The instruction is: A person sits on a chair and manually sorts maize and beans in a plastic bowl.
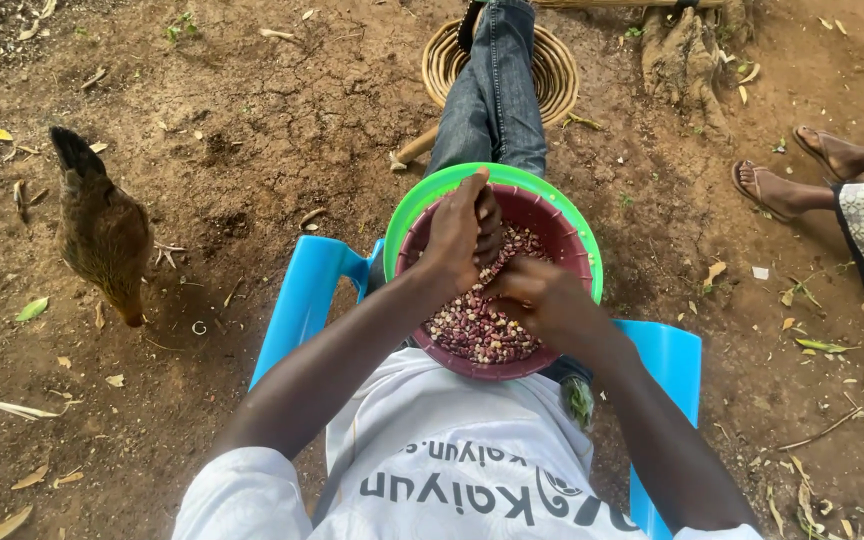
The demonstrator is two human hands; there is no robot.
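Nearest to me, on my lap, sits the round maroon plastic bowl [552, 225] half full of speckled red-and-white kernels [477, 330], nested inside a wider bright green plastic basin [422, 200]. Both my hands are over that heap. My right hand [542, 295] is lower and closer to my body, curled loosely with fingers bent down toward the kernels; I cannot tell whether it is pinching anything, since its underside is hidden. My left hand [462, 235] is higher, toward the far rim, closed in a fist around something I cannot make out, knuckles up. The two hands meet over the middle of the bowl, the left just beyond the right, so whatever the left holds lies along a line running away from me, above the kernels.

Either side of me show the pale blue plastic chair arms [302, 300]. Farther out, my jeans-clad leg [492, 90] stretches over a coiled woven grass mat [557, 70] on bare brown earth. To the left a brown hen [102, 235] pecks the ground; to the right, another person's sandalled feet [792, 175] rest well apart from me.
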